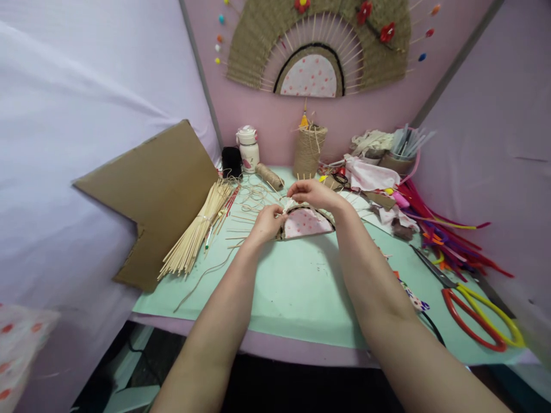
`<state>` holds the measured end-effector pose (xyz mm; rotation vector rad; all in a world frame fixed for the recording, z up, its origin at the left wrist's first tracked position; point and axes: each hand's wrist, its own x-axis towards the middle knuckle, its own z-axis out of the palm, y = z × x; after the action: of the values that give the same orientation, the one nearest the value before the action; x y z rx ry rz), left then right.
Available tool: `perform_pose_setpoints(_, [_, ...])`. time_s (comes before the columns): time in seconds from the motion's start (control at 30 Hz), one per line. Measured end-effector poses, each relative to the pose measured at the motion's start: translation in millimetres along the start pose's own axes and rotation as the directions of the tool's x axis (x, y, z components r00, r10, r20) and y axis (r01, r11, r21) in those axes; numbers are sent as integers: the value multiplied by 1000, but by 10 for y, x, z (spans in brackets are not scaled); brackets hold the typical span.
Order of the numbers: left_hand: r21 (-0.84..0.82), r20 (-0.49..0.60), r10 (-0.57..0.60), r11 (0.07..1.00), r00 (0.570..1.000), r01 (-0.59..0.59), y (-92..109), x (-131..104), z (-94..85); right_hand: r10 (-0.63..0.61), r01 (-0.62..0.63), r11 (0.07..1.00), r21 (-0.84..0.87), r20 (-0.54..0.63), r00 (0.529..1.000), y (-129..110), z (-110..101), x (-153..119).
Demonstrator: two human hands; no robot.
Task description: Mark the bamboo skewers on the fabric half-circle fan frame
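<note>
A small half-round fan point(307, 222), faced with pink-dotted white cloth and edged in dark trim, lies on the table with thin sticks point(243, 219) spreading from its curved side. At its left end my left hand point(269, 222) pinches the rim between thumb and fingers. My right hand point(316, 194) arches over the top of the curve, its fingertips drawn together near the sticks; what they grip is too small to make out. Loose twine point(253, 195) tangles just beyond my left hand, beside a small twine spool point(270, 176).
A bundle of sticks point(193, 232) and bent cardboard point(150, 201) lie left. A large twine cone point(309, 150) and a white bottle point(248, 150) stand behind. Open scissors point(473, 304) and pipe cleaners point(456, 241) lie right. A big woven fan point(253, 51) hangs on the back wall.
</note>
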<state>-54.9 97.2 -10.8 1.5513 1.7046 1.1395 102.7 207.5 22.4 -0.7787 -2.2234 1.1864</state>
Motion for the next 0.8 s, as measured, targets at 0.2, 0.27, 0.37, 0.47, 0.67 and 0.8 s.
perform_pose_setpoints(0.2, [-104, 46, -118, 987, 992, 122, 1, -58, -12, 35, -66, 981, -181, -165, 986, 131, -20, 60])
perform_pose_setpoints(0.27, [-104, 76, -153, 982, 985, 160, -14, -95, -12, 33, -86, 963, -256, -205, 978, 133, -8, 58])
perform_pose_setpoints(0.37, [-103, 111, -185, 975, 976, 197, -45, -180, -20, 32, -88, 948, -306, -186, 982, 117, 40, 46])
perform_pose_setpoints(0.47, [-68, 68, -171, 982, 983, 176, -61, -279, -36, 35, -81, 946, -314, -151, 988, 99, 110, 43])
perform_pose_setpoints(0.67, [2, 24, -137, 991, 990, 137, -70, -374, 25, 31, -98, 937, -335, -200, 979, 93, 193, 95])
perform_pose_setpoints(0.8, [-36, -82, -121, 992, 989, 118, -65, -311, -42, 51, -148, 923, -356, -267, 962, 59, 135, 48])
